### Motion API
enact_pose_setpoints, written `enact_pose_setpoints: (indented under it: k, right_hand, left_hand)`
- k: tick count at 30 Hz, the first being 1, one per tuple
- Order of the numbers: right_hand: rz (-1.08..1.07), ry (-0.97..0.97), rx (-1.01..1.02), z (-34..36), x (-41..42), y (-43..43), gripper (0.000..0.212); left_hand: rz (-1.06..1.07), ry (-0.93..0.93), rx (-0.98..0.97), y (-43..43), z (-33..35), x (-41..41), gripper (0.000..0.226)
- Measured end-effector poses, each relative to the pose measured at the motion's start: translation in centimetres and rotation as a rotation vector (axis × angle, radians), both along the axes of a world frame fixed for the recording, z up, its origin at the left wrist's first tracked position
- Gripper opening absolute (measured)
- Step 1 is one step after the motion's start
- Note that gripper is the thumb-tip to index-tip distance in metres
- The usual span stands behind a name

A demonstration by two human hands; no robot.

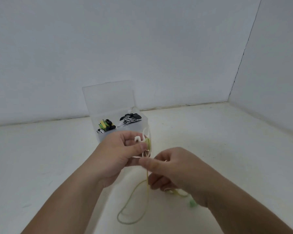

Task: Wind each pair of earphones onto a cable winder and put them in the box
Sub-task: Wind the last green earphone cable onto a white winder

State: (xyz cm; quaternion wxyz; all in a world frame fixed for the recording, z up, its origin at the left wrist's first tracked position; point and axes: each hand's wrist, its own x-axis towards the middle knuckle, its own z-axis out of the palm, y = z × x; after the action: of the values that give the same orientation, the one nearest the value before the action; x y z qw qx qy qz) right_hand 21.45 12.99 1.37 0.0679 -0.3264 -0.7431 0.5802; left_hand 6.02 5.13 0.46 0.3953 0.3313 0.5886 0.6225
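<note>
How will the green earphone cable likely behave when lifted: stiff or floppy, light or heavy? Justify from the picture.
Probably floppy: below the cable winder in the left hand, the green earphone cable sags into a loose loop on the table. Likely light: the right hand steers it with just a fingertip pinch. Slack trailing under that hand might snag.
</note>
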Motion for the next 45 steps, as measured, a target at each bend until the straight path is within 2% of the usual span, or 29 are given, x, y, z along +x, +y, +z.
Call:
enact_pose_setpoints:
  k: [3, 6, 9, 13, 16, 18, 22, 25, 29, 35, 38, 42, 45]
  right_hand:
    - [0.02, 0.041, 0.038, -0.5, -0.2, -0.7, 0.03]
    - [-0.111, 0.164, 0.012, 0.0, 0.2, 0.0, 0.014]
    - [-0.177, 0.206, 0.05, 0.5, 0.8, 1.4, 0.015]
    - [-0.08, 0.177, 0.058, 1.4, 1.9, 2.4, 0.018]
    - [-0.122, 0.24, -0.045, 1.5, 2.3, 3.1, 0.021]
    - [-0.175, 0.234, -0.053, 1.3, 2.4, 3.7, 0.021]
    - [-0.127, 0.22, -0.048, 1.3, 2.7, 4.2, 0.016]
    - [-0.169, 0.275, -0.039, 1.2, 2.8, 4.5, 0.017]
    - [-0.246, 0.301, 0.037, 0.7, 2.3, 4.7, 0.017]
    - [-0.292, 0.289, 0.112, 0.3, 2.2, 5.0, 0.015]
    - [-0.202, 0.181, 0.215, -0.3, 1.5, 4.3, 0.015]
    - [0.013, 0.14, 0.197, -0.8, 0.6, 2.6, 0.035]
    - [0.103, 0.148, 0.202, -0.5, 0.6, 2.2, 0.027]
  left_hand:
    - [0.129, 0.071, 0.036, 0.2, -0.2, 0.2, 0.015]
    - [0.241, 0.254, 0.009, 0.3, -0.4, 0.0, 0.013]
    - [0.195, 0.42, -0.058, 0.2, -0.4, 0.3, 0.017]
    - [0.122, 0.642, -0.149, 0.2, -0.5, 0.8, 0.02]
    - [0.059, 0.628, -0.158, 0.2, -0.3, 1.0, 0.023]
    - [0.014, 0.644, -0.187, 0.0, -0.2, 1.2, 0.024]
    - [-0.056, 0.696, -0.243, -0.2, -0.1, 1.5, 0.026]
    - [-0.129, 0.646, -0.242, -0.2, 0.0, 1.7, 0.028]
    - [-0.226, 0.419, -0.142, -0.3, 0.5, 1.7, 0.029]
    - [-0.239, 0.168, 0.025, -0.4, 0.6, 1.8, 0.026]
    - [-0.244, 0.068, 0.116, -0.2, 0.3, 1.9, 0.025]
    - [-0.113, -0.002, 0.182, 0.0, 0.2, 1.7, 0.029]
    - [-0.026, 0.032, 0.154, -0.1, 0.4, 1.2, 0.039]
